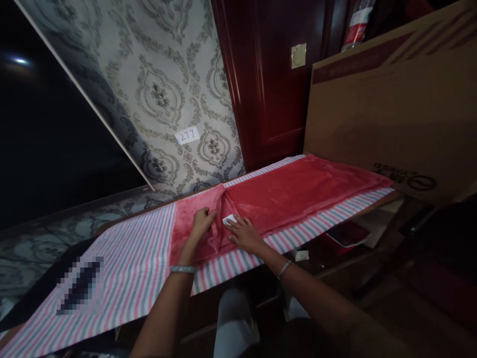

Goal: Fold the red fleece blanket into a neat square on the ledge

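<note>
A red plush cloth [290,191] lies spread lengthwise over a striped sheet [137,248], with raised folds between my hands. My left hand [203,222] is closed, its fingers curled on the paler left part of the cloth and seeming to pinch it. Palm down and fingers apart, my right hand [246,236] rests on the cloth just right of the folds. Its fingertips touch or lie beside a small white label [229,219]. A bangle circles each wrist.
Behind are patterned wallpaper with a paper marked 277 [188,134] and a dark red door panel [268,74]. A large cardboard box [387,99] stands at the right, a bottle [358,25] behind it. A black screen [55,119] fills the left. Open shelving shows below the table's front edge.
</note>
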`<action>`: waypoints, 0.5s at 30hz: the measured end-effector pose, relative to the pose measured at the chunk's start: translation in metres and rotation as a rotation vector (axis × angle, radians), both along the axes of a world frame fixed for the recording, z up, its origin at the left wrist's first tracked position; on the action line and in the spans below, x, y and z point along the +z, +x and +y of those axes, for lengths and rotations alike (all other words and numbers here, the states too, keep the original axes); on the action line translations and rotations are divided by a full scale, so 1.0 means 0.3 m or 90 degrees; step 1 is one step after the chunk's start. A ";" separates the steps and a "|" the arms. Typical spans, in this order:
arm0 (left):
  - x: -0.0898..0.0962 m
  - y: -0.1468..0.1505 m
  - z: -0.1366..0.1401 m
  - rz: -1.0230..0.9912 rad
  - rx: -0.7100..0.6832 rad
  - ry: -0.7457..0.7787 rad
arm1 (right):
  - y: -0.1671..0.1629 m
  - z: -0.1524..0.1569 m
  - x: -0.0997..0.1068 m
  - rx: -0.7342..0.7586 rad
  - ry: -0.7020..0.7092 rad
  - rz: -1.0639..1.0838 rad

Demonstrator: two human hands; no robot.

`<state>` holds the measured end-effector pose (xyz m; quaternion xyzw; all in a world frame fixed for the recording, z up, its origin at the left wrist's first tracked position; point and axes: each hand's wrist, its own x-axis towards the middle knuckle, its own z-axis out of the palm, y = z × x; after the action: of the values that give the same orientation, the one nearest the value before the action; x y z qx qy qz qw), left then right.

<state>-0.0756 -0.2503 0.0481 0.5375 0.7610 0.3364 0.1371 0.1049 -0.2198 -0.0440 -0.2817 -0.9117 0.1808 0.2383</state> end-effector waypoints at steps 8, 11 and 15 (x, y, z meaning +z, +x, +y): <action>-0.074 0.018 0.050 -0.050 -0.147 0.074 | 0.002 0.008 -0.016 0.013 -0.001 0.053; -0.122 0.023 0.040 0.002 -0.135 0.103 | 0.000 0.020 -0.025 0.015 -0.006 0.059; -0.173 0.065 0.023 0.141 -0.171 0.013 | 0.026 0.063 -0.030 0.046 -0.048 0.086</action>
<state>-0.0562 -0.2433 -0.0037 0.6698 0.6891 0.2616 0.0903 0.1127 -0.2011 -0.0530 -0.2444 -0.8958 0.2417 0.2817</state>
